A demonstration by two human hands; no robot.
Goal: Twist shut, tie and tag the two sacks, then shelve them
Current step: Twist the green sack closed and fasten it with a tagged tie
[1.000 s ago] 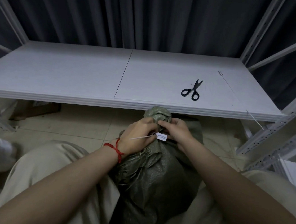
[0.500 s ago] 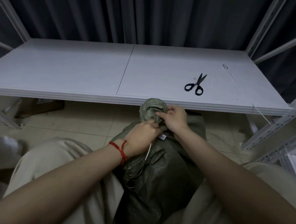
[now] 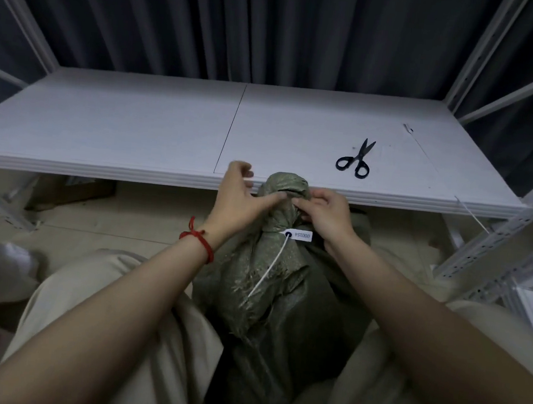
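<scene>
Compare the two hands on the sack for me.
The left hand is spread, only its thumb touching the neck of the sack; the right hand has curled fingers pinching it. The left wrist wears a red string; the right wrist is bare. Both are above the tag.

1. A storeroom is suggested.
2. A white rack shelf point(image 3: 135, 130) is seen at 12 o'clock, carried on perforated steel uprights point(image 3: 495, 246) at 3 o'clock.
3. A cardboard box point(image 3: 71, 189) is kept on the tiled floor point(image 3: 126, 221) at 10 o'clock.
4. A tagged woven sack point(image 3: 267, 283) is seen at 6 o'clock.
</scene>
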